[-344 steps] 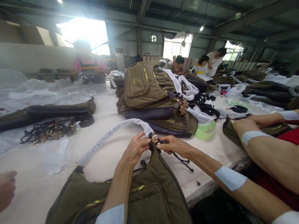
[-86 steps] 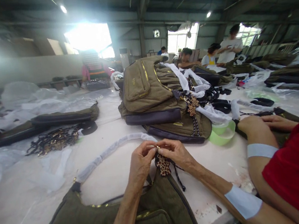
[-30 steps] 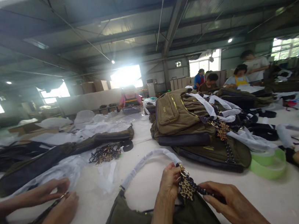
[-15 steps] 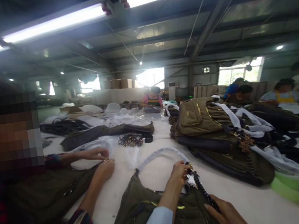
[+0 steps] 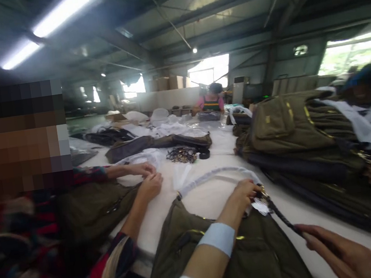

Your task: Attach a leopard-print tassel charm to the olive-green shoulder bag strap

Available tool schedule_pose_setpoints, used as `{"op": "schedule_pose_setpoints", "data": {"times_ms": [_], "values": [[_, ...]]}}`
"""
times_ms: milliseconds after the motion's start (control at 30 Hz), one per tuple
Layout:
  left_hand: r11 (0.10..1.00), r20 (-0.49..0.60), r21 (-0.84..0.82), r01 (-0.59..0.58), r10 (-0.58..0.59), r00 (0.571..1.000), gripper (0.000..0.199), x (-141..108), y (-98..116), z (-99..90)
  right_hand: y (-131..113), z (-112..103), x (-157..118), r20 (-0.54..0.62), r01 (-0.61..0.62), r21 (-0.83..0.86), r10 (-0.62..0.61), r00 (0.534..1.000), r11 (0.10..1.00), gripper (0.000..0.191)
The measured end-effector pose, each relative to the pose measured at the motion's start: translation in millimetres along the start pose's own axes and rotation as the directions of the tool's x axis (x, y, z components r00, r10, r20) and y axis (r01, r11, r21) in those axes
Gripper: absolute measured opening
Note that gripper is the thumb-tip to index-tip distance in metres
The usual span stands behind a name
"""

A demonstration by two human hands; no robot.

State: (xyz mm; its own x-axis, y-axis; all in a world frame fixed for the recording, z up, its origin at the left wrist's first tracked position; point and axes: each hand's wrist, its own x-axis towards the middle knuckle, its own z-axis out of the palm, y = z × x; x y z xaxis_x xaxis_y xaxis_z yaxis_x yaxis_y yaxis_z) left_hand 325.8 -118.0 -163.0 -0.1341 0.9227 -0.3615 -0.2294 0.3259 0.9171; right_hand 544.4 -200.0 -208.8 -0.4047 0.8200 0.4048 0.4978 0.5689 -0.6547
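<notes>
An olive green bag (image 5: 257, 257) lies in front of me on the white table, its handle (image 5: 218, 172) wrapped in white and arched away from me. My left hand (image 5: 246, 192) reaches across the bag and pinches the gold hardware (image 5: 262, 190) at the handle's right end, beside a small white tag (image 5: 261, 207). From that hardware a dark braided strap (image 5: 284, 218) runs down to the right. The fingers of my right hand (image 5: 342, 246) are closed on the strap's lower end, right of the bag.
At the left a co-worker's hands (image 5: 150, 181) meet over another olive bag (image 5: 95, 211). Beyond lie a pile of chains (image 5: 182, 155), a black roll (image 5: 204, 154) and a long dark bag (image 5: 131, 148). Stacked olive bags (image 5: 291, 128) fill the right side.
My right hand has moved right, away from the bag, and the dark strap is now stretched out straighter. My left hand stays at the hardware. The view has turned.
</notes>
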Motion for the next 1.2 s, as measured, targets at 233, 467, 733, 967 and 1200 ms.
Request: {"op": "schedule_pose_setpoints", "data": {"times_ms": [233, 467, 733, 967, 1200], "values": [[1.000, 0.313, 0.001, 0.000, 0.000, 0.950, 0.027, 36, -8, -3.2, -61, -9, -1, 0.279, -0.056, -0.074, 0.075, 0.957, 0.996, 0.019], [0.999, 0.383, 0.040, -0.027, 0.010, 0.924, 0.029, 28, -11, -18.2, -35, -13, 53, 0.049, -0.250, 0.067, 0.247, 0.968, 0.966, 0.027], [0.998, 0.371, 0.055, -0.020, -0.002, 0.929, 0.033, 28, -12, -20.9, -6, 20, 112, 0.405, -0.591, 0.400, 0.444, 0.799, 0.700, 0.036], [0.998, 0.439, -0.027, 0.059, -0.041, 0.897, 0.036, 23, -7, -25.5, 21, 12, 120, 0.445, -0.610, 0.591, 0.417, 0.792, 0.528, 0.029], [0.998, 0.438, -0.055, 0.015, 0.011, 0.899, 0.045, 26, -13, -23.7, 33, 23, 123, 0.548, -0.628, 0.669, 0.307, 0.778, 0.397, 0.030]]}}
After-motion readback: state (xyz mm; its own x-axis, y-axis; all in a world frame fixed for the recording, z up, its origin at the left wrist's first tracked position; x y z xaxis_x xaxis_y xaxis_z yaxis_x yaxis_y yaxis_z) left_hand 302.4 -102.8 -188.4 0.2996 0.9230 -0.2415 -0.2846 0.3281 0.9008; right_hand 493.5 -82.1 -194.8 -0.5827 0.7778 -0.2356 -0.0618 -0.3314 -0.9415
